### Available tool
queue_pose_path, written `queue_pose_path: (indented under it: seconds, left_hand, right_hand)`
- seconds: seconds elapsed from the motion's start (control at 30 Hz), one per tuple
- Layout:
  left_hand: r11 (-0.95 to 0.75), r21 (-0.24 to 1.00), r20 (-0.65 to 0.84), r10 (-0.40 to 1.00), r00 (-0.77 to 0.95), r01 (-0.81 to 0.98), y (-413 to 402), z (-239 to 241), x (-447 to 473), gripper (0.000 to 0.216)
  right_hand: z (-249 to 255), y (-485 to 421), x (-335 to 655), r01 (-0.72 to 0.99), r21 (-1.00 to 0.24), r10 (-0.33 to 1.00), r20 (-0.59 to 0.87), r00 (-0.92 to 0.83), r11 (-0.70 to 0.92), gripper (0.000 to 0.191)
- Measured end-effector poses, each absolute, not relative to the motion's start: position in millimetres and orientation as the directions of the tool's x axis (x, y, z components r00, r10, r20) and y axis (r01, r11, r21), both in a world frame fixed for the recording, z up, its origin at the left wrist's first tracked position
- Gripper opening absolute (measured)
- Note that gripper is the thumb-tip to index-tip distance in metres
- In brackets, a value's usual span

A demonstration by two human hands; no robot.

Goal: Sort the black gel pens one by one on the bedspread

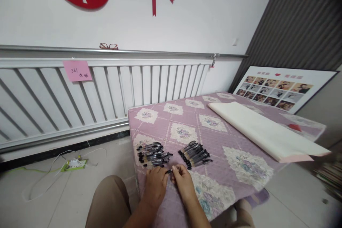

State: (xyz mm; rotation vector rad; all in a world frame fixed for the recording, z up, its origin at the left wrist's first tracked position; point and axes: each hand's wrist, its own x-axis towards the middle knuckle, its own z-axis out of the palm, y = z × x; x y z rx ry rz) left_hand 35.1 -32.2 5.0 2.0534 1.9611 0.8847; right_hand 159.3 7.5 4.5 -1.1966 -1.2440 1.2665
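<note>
A black pen [169,171] is held between my two hands, low over the near edge of the cloth-covered table. My left hand [155,185] closes around one end of it, its fingers covering most of that part. My right hand [184,181] pinches the other end between thumb and fingers. Just beyond my left hand lies a loose pile of pens [152,154] with black caps and clear barrels. Past my right hand, several similar pens [194,154] lie side by side in a slanted row.
A purple patterned cloth [184,132] covers the table. A large folded cream sheet [248,124] lies to the right, before a photo board [275,89]. Behind stands a white radiator [144,82] with a pink note [77,71]. A power strip [74,164] and cables are on the floor.
</note>
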Motion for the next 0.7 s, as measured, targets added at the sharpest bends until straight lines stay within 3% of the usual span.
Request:
queue_pose_path:
  seconds: [0.33, 0.7]
  left_hand:
    - [-0.106, 0.518, 0.245, 0.969, -0.029, 0.849, -34.3, 12.9, 35.8, 0.022]
    - [-0.089, 0.475, 0.222, 0.975, -0.022, 0.875, -35.5, 17.8, 35.9, 0.022]
  right_hand:
    - [2.4, 6.5, 160.1, 0.101, -0.995, 0.996, -0.015, -0.092, -0.006, 0.038]
    - [8.2, 6.0, 167.2, -0.010, -0.997, 0.980, -0.078, -0.184, -0.081, 0.031]
